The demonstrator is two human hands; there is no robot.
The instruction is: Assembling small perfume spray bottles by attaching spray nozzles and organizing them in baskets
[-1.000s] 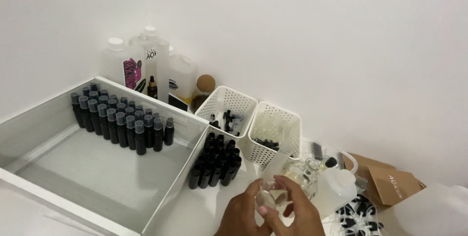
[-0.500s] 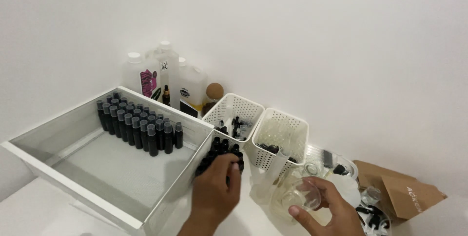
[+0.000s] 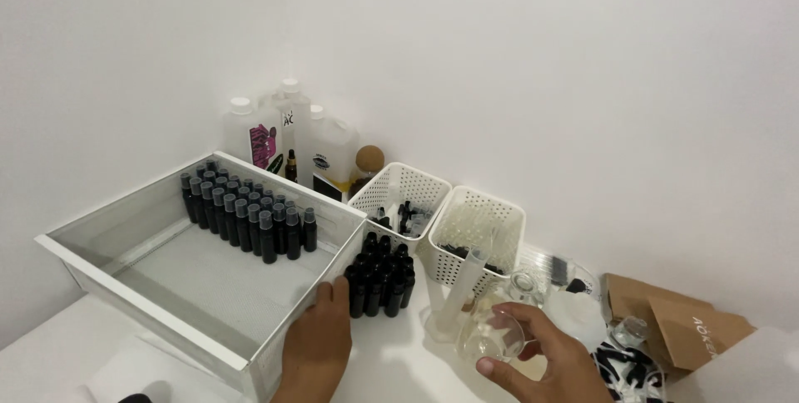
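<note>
bright, even, soft light fills the scene; the white wall [image 3: 541,62] looks flat, dimming slightly toward the left corner. shadows are faint and short beside the white bin [image 3: 208,328]. no harsh glare. focus is fairly sharp; edges show mild wide-angle stretch.

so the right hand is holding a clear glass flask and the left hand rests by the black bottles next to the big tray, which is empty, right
Not quite: the tray is not empty. The head view shows rows of black bottles standing in its far corner. The rest holds: the right hand holds the clear glass flask, and the left hand rests by the black bottles beside the tray.
</note>
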